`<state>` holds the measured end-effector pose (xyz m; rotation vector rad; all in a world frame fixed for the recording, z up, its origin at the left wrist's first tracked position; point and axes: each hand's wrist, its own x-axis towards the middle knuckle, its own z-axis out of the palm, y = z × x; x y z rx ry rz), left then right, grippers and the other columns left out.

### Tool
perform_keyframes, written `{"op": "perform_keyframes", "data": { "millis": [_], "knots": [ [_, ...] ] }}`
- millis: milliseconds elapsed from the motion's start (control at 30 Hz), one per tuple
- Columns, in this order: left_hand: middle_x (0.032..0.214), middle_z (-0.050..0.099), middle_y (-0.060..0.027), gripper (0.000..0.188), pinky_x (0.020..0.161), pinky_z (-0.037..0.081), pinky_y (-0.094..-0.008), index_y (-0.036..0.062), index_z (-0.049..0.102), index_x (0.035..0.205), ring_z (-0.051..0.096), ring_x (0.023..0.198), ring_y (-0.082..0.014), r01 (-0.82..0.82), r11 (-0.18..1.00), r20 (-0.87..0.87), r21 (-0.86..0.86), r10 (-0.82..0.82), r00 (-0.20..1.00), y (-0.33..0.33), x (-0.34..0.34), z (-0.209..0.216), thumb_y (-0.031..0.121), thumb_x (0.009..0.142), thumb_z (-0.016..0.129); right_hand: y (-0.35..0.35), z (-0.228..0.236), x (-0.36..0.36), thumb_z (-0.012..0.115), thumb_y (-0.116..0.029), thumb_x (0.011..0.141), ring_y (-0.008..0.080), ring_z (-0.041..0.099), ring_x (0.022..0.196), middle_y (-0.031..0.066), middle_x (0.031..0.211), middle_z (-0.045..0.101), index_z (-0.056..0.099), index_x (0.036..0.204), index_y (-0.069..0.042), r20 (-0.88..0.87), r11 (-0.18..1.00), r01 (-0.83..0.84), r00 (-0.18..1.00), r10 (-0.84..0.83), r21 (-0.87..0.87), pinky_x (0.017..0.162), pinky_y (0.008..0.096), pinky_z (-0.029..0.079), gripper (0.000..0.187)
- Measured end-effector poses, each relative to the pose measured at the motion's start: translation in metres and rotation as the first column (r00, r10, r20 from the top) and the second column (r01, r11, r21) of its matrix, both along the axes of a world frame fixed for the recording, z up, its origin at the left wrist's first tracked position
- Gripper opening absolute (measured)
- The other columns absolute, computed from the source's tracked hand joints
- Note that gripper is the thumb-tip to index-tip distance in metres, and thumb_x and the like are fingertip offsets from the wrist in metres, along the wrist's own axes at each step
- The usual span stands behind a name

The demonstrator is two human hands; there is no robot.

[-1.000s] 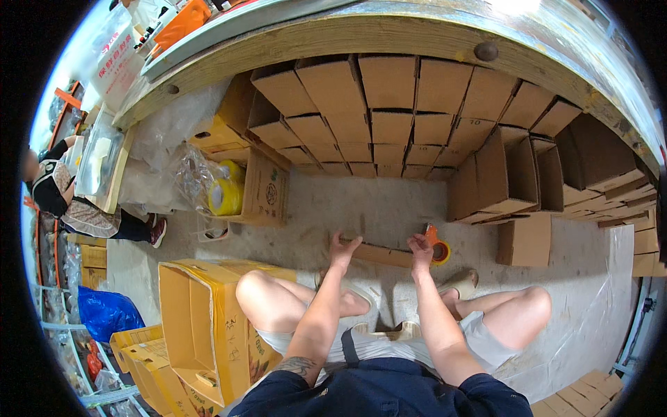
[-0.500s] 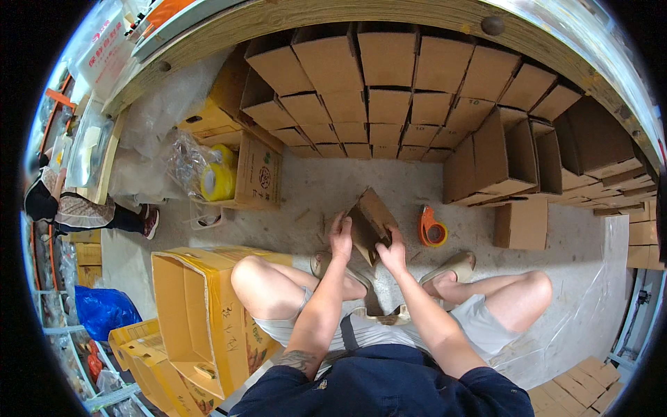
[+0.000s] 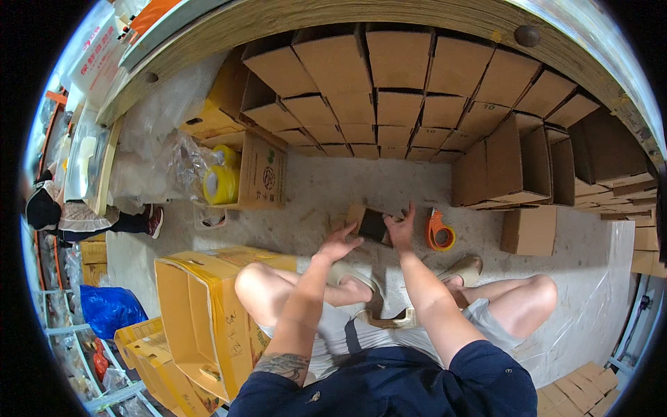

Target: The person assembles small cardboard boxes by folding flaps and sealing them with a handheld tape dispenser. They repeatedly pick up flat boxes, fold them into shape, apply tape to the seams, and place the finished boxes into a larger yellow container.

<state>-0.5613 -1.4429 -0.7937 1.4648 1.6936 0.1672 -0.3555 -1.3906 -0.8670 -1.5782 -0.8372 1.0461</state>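
Observation:
A small brown cardboard box (image 3: 358, 215) stands between my hands above the floor, its dark inside facing me. My left hand (image 3: 336, 243) is against its left side, with the fingers along the wall and the thumb toward the near edge. At the right edge of the box is my right hand (image 3: 400, 228), thumb at the rim and one finger pointing away. The box is held between both hands. Just right of it an orange tape dispenser (image 3: 438, 233) with a yellow roll lies on the floor.
Stacked cardboard boxes (image 3: 399, 59) fill the space under the wooden beam. Larger open boxes (image 3: 497, 160) and a small closed box (image 3: 528, 231) stand right. At left are a carton (image 3: 262, 170) with yellow tape rolls (image 3: 220, 184), a big yellow carton (image 3: 229, 313) and another person's shoe (image 3: 155, 221).
The box has turned from a tilted, narrow shape so its dark opening faces me. My left hand has moved lower and flatter; my right hand has shifted up with a finger extended.

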Motion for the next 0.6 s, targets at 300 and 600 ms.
{"op": "perform_keyframes", "data": {
  "millis": [300, 600],
  "knots": [
    [0.144, 0.050, -0.0193, 0.092, 0.110, 0.040, -0.0381, 0.0090, 0.045, 0.147, 0.049, 0.132, -0.0350, -0.157, 0.980, 0.045, -0.122, 0.164, 0.985, 0.055, 0.010, -0.022, 0.053, 0.075, 0.081, 0.014, -0.007, 0.053, 0.077, -0.044, 0.081, 0.0373, 0.064, 0.111, 0.0174, 0.117, 0.069, 0.061, 0.127, -0.004, 0.273, 0.703, -0.536, 0.669, 0.691, -0.467, 0.098, 0.0395, 0.048, 0.064],
    [0.145, 0.049, -0.0210, 0.101, 0.109, 0.040, -0.0388, 0.0029, 0.029, 0.154, 0.050, 0.132, -0.0327, -0.319, 0.933, 0.261, 0.165, 0.271, 0.927, 0.025, 0.036, -0.072, 0.047, 0.078, 0.081, -0.034, 0.028, 0.049, 0.054, -0.032, 0.100, 0.0394, 0.058, 0.118, 0.0204, 0.124, 0.064, 0.063, 0.126, -0.006, 0.580, 0.854, -0.520, 0.695, 0.425, -0.003, 0.103, 0.0432, 0.043, 0.038]
  ]
}}
